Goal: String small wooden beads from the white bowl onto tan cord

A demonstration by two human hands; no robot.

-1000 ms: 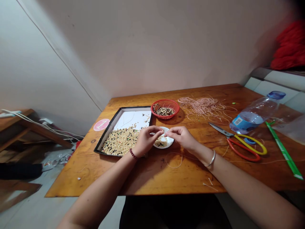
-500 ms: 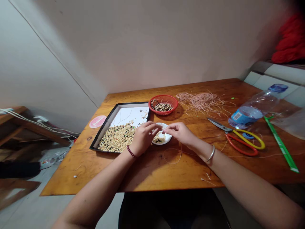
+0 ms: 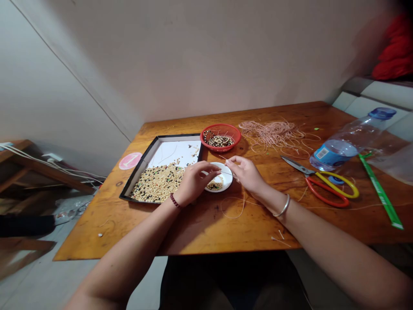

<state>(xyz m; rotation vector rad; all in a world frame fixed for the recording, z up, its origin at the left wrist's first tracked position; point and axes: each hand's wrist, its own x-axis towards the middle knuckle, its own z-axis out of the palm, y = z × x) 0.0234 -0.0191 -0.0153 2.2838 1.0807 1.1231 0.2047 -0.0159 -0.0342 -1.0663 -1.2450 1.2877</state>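
Note:
Over a small white dish with some cream and dark beads in it, my two hands are close together. My left hand is closed in a pinch on a thin dark strand, which runs across to the right fingers; whether it is thread or wire is too fine to tell. My right hand is pinched on a light pink cord, whose short end pokes up past the fingertips. A loop of this cord lies on the table below. Left of the dish, a black-edged tray holds many cream and black beads.
A red basket of strung beads stands behind the dish, beside a tangle of pink cord. To the right lie scissors, a tilted water bottle and a green strip. A pink round tag lies at left.
My hands have drawn slightly apart, showing the thin strand between them and more of the dish. The right fingers have risen a little. The view has shifted slightly.

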